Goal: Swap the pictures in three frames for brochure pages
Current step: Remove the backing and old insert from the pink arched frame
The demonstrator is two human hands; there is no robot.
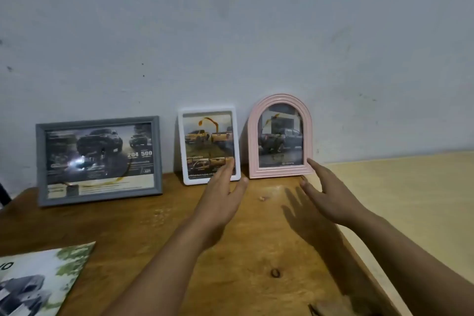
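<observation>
The brochure (38, 282) was cut off by the lower left edge. The left hand (220, 195) hid the white frame's (185, 146) lower right corner. Small print on all three framed pages was illegible. Glare obscured part of the grey frame's (41, 164) page.

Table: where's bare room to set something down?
Bare wood on the table between the grey frame and the brochure. Crowded along the wall: white frame, pink frame, left hand, right hand.

wide frame (98, 160) left | small frame (209, 145) middle | arched frame (280, 136) right | brochure (38, 279) front-left
</observation>
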